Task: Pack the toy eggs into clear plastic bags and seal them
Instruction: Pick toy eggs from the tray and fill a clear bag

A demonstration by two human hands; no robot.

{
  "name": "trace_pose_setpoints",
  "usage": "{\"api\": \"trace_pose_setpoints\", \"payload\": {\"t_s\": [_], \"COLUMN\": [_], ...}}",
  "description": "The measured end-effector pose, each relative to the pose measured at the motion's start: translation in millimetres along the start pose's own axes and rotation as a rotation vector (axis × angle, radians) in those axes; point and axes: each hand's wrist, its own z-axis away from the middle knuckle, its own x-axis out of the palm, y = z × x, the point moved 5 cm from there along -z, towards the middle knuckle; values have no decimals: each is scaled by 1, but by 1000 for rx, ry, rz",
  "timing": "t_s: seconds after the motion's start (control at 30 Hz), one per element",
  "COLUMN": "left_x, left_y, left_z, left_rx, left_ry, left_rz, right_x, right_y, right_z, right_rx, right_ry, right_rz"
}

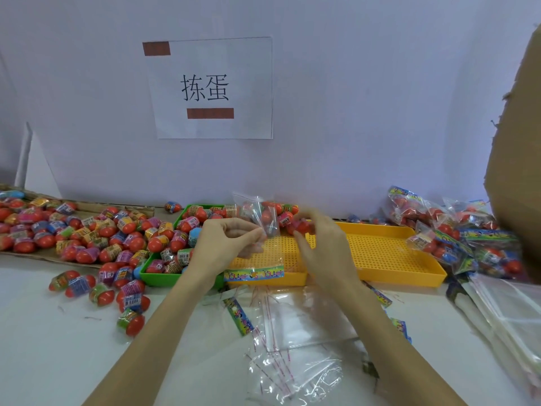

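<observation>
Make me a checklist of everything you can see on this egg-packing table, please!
Surface: white table, with flattened cardboard under the egg heap on the left.
Job's things: loose toy eggs heaped left; more in the green tray; yellow tray mostly bare; filled bags piled right.
Clutter: empty clear bags and stray colourful header strips in front.
Hands: left hand pinches a clear bag; right hand grips a red egg.
Cables: nothing seen.
Surroundings: white wall with a paper sign; cardboard box at right.
</observation>
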Motion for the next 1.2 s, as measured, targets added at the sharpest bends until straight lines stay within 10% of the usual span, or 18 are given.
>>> {"api": "trace_pose_setpoints", "payload": {"t_s": [0.27, 1.2], "left_x": [33, 46], "left_y": [8, 18], "left_z": [11, 21], "left_rx": [65, 305], "left_ry": [-228, -124], "left_rz": [-38, -232], "right_x": [-44, -38], "right_y": [-14, -23], "right_z": [-5, 0], "right_rx": [8, -103], "right_ry": [124, -123], "right_rz": [-715, -374]}}
